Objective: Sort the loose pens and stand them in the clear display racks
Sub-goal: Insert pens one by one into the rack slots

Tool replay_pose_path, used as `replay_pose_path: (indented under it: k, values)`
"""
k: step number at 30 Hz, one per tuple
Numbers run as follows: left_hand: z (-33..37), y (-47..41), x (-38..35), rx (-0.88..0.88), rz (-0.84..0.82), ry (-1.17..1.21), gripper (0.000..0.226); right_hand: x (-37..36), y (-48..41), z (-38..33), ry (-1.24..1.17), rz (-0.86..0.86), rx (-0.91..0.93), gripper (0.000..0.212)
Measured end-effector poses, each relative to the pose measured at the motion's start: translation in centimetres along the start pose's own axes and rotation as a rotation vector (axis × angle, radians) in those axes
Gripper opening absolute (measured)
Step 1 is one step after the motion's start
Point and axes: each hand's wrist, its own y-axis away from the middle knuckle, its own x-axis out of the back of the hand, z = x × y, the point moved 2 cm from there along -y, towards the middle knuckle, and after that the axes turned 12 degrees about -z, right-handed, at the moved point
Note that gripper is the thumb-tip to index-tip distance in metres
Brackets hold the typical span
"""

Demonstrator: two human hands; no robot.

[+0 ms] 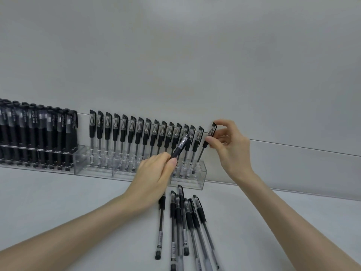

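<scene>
A clear display rack stands against the wall with a long row of black-capped pens upright in it. My right hand pinches the cap of the rightmost pen, which leans in the rack's last slot. My left hand grips another black pen, its cap pointing up and right in front of the row. Several loose pens lie on the white table just below the rack, between my forearms.
A second clear rack to the left is packed with darker black pens. The white wall rises right behind both racks. The white tabletop spreads out in front of them.
</scene>
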Motion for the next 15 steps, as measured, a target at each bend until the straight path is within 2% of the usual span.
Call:
replay_pose_path:
  k: [8, 12, 15]
  values:
    - [0.1, 0.0, -0.1, 0.014, -0.005, -0.02, 0.036, 0.2, -0.6, -0.3, 0.045, -0.139, -0.027, 0.034]
    - [0.2, 0.0, 0.0, 0.027, -0.004, -0.012, 0.036, -0.1, 0.2, 0.2, 0.059, -0.125, -0.046, 0.034]
    - [0.4, 0.0, 0.2, 0.042, -0.001, 0.026, 0.037, 0.0, 0.5, 0.1, 0.155, -0.103, -0.031, 0.03]
